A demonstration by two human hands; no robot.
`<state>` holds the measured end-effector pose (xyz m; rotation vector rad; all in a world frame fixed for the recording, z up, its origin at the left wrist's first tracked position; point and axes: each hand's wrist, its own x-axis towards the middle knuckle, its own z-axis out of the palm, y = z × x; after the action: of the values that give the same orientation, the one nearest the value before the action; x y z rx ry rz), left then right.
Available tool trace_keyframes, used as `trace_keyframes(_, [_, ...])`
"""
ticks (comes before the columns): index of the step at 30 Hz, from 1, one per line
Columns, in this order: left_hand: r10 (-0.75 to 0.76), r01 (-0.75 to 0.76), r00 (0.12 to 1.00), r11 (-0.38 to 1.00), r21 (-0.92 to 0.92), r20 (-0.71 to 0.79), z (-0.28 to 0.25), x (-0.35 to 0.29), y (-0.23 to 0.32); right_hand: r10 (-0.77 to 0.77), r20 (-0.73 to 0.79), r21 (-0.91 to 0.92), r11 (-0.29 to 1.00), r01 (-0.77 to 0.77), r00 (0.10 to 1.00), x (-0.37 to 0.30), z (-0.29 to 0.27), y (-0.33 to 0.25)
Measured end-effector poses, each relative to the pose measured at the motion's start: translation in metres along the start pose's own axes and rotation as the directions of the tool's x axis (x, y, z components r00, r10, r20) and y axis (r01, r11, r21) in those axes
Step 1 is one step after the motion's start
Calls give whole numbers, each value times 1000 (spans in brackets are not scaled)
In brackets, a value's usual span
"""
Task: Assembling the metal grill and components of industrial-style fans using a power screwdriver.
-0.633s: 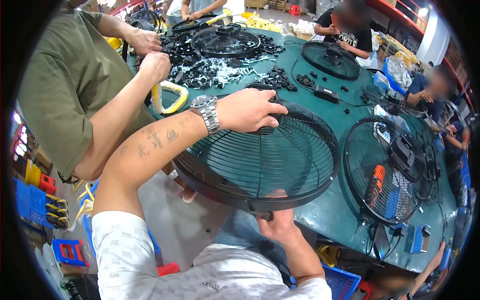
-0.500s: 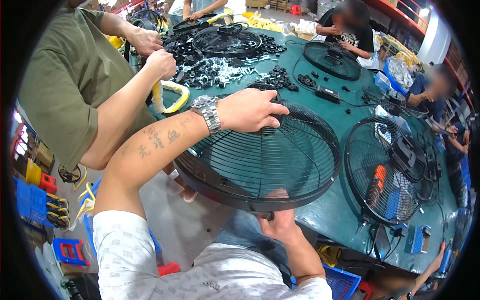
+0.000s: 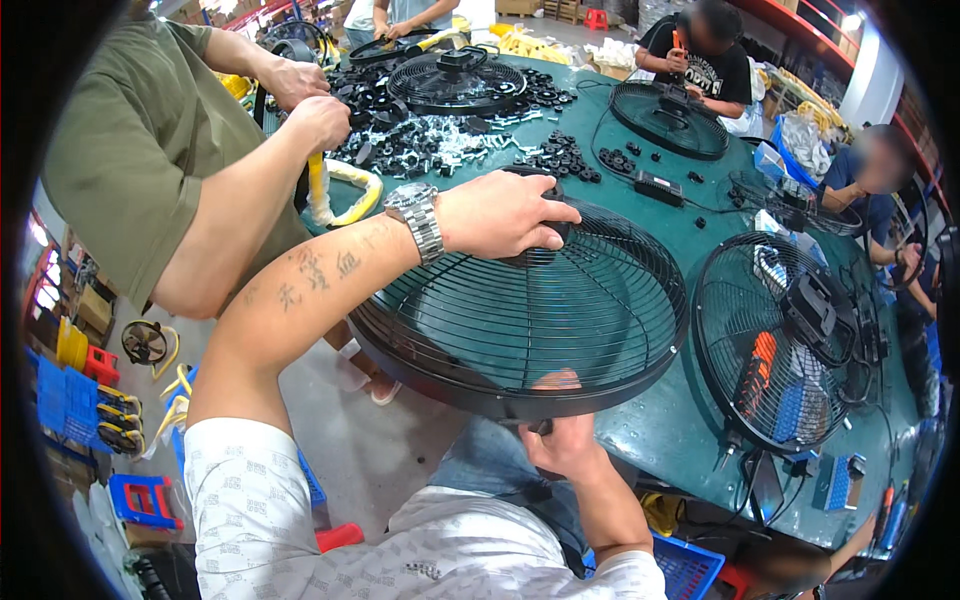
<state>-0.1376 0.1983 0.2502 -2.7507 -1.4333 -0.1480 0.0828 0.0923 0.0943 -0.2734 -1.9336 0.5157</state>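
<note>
A round black fan with a wire guard (image 3: pixel 520 335) stands tilted at the table's near edge, right in front of me. My left hand (image 3: pixel 505 215), with a metal-banded watch at the wrist, is closed over the black motor hub (image 3: pixel 545 235) at the top of the guard. Down at the fan's near rim, my right hand (image 3: pixel 563 440) is closed around the edge, its fingertips showing behind the wires. A small dark piece (image 3: pixel 540 427) shows beside the right hand's fingers; its kind I cannot make out.
Another fan (image 3: pixel 770 340) lies to the right on the green table (image 3: pixel 640 240), an orange-handled tool (image 3: pixel 757 365) under its wires. Loose black parts and screws (image 3: pixel 430 140) are heaped at the back. A person in a green shirt (image 3: pixel 130 170) works close on my left.
The fan has shifted very slightly, with both my hands staying on it. Across the table, a co-worker has raised an orange tool over a fan.
</note>
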Motion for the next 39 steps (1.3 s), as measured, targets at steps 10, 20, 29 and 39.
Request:
trace_keyframes(10, [-16,17,999,1000,-2,39,-6,3,-2,-71,-19,35,997,72,997,8,1,7])
trace_keyframes(20, [11,-10,999,1000,-4,33,-11,7,-4,-70,-51,42,996,73,996,20,-3,6])
trace_keyframes(29, [0,1,999,1000,-11,54,-14,9,-3,-78,-59,52,995,82,995,22,-3,11])
trace_keyframes(39, [27,-26,999,999,-38,39,-10,21,-4,249,47,73,965,-252,967,-7,-10,-8])
